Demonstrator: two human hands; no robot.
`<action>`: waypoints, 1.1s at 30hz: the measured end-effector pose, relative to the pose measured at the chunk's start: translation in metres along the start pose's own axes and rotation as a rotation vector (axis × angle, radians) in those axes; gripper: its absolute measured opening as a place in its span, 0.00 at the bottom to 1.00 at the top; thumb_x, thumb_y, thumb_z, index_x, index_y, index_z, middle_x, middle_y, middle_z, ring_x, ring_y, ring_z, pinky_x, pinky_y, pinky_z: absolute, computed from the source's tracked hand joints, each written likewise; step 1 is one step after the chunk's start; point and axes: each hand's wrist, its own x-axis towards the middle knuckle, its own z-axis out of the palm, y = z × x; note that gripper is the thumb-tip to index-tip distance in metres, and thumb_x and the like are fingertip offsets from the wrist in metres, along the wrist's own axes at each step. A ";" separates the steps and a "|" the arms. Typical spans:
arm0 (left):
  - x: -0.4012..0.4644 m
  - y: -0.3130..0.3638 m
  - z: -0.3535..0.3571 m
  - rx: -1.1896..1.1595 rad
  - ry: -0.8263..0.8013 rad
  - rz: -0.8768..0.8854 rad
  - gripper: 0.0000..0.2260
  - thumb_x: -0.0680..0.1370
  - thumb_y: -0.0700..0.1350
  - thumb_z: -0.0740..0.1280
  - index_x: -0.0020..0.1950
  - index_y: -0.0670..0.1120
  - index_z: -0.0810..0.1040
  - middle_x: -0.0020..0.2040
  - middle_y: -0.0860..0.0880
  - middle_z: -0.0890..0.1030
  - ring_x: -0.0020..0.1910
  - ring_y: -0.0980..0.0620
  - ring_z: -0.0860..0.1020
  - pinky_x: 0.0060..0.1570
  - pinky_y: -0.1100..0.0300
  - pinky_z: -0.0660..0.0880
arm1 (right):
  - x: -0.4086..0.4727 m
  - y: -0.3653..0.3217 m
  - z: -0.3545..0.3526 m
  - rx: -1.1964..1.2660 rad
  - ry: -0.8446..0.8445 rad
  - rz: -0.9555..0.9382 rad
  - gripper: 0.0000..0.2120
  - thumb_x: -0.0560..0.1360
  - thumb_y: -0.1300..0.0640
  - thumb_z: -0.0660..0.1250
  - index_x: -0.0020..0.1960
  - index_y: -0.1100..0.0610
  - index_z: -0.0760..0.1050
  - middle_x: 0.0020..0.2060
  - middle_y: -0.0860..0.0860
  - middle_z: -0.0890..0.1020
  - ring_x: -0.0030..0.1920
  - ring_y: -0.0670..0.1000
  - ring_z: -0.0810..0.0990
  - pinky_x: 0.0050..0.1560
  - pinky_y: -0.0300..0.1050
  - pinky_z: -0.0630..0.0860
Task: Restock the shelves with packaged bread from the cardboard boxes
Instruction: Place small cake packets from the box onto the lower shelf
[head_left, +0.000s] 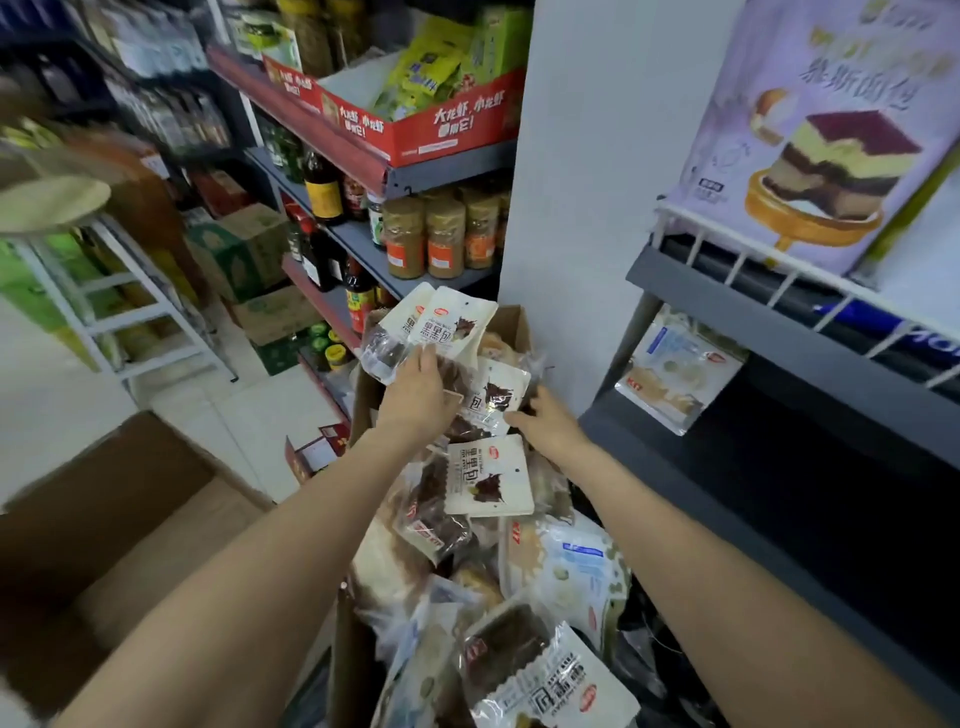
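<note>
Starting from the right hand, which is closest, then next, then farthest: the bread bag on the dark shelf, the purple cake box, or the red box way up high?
From the right hand:
1. Bread bag, right of the hand on the lower dark shelf.
2. Purple cake box, upper right, behind the white rail.
3. Red box, top shelf, upper left.

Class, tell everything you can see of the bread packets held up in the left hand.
The bread packets are two flat, cream-white plastic pouches with black characters, a small red logo and clear windows showing dark bread. They are fanned upright above the open cardboard box, and the left hand grips their lower ends.
</note>
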 end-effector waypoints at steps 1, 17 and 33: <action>0.005 -0.007 0.000 -0.015 -0.054 0.016 0.32 0.78 0.46 0.65 0.76 0.40 0.52 0.76 0.41 0.57 0.72 0.42 0.62 0.67 0.49 0.66 | 0.008 -0.001 0.006 0.054 -0.007 0.057 0.20 0.76 0.58 0.66 0.66 0.58 0.69 0.61 0.55 0.78 0.61 0.57 0.77 0.61 0.50 0.73; 0.011 -0.007 -0.015 -0.109 0.305 0.109 0.08 0.79 0.46 0.63 0.54 0.42 0.73 0.51 0.44 0.77 0.47 0.45 0.75 0.37 0.56 0.65 | 0.026 0.007 0.018 0.483 0.541 0.046 0.06 0.79 0.56 0.58 0.46 0.53 0.73 0.48 0.55 0.81 0.49 0.58 0.80 0.53 0.56 0.77; -0.024 0.161 0.083 -0.197 0.260 0.270 0.12 0.79 0.39 0.62 0.62 0.39 0.67 0.61 0.40 0.70 0.60 0.41 0.71 0.54 0.50 0.71 | -0.060 0.103 -0.116 0.620 1.088 -0.081 0.08 0.81 0.62 0.56 0.55 0.60 0.74 0.43 0.51 0.78 0.41 0.47 0.76 0.41 0.37 0.73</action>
